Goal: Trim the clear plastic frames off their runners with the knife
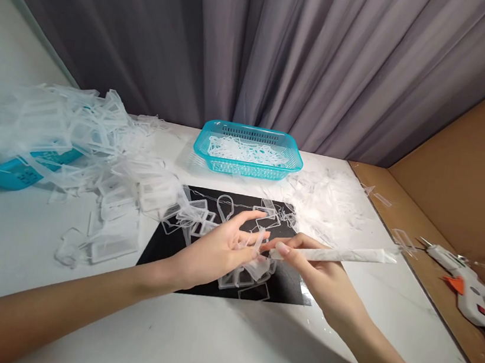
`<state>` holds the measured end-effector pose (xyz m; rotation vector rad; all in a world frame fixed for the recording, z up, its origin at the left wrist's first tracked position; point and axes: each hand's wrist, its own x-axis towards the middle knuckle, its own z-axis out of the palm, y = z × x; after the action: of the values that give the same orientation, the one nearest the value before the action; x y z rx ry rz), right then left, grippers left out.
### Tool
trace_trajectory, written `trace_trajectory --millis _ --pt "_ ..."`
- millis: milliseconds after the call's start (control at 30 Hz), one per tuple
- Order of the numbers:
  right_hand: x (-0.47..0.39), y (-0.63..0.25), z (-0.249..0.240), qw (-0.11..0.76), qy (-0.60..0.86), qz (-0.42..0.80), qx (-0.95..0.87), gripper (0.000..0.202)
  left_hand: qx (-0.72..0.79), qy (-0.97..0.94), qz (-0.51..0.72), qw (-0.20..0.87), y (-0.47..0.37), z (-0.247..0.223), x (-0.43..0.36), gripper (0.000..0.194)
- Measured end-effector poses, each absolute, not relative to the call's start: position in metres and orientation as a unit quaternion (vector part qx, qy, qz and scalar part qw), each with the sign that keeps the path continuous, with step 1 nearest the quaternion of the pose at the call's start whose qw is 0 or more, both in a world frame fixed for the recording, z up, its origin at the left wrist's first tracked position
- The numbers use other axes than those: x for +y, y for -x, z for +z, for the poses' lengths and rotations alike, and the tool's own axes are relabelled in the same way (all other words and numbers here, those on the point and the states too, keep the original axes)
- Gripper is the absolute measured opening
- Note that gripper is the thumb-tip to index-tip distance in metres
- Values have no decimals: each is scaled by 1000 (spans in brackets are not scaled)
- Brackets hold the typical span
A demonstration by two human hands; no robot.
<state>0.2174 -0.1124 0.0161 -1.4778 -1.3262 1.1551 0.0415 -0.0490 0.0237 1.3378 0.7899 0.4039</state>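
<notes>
Over a black mat, my left hand pinches a small translucent plastic piece between thumb and fingers. My right hand grips a slim, white-wrapped tool like a pen, its tip close to my left fingertips. Whether the tip touches the piece is hidden by the fingers. Clear plastic frames lie on the mat below my hands, and more frames sit at its upper left.
A blue basket holding thin white pieces stands behind the mat. Translucent frames are heaped at the left. White scraps lie at the back right. A glue gun rests on the brown surface at the right.
</notes>
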Motion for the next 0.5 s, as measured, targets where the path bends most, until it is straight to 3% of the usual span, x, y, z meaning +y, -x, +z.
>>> trace_trajectory --millis 200,500 --pt "-114 -215 10 389 628 418 -529 30 358 -595 208 689 -41 23 -56 59" --pt "-114 -215 7 399 607 430 -536 20 372 -585 184 697 -45 25 -57 56"
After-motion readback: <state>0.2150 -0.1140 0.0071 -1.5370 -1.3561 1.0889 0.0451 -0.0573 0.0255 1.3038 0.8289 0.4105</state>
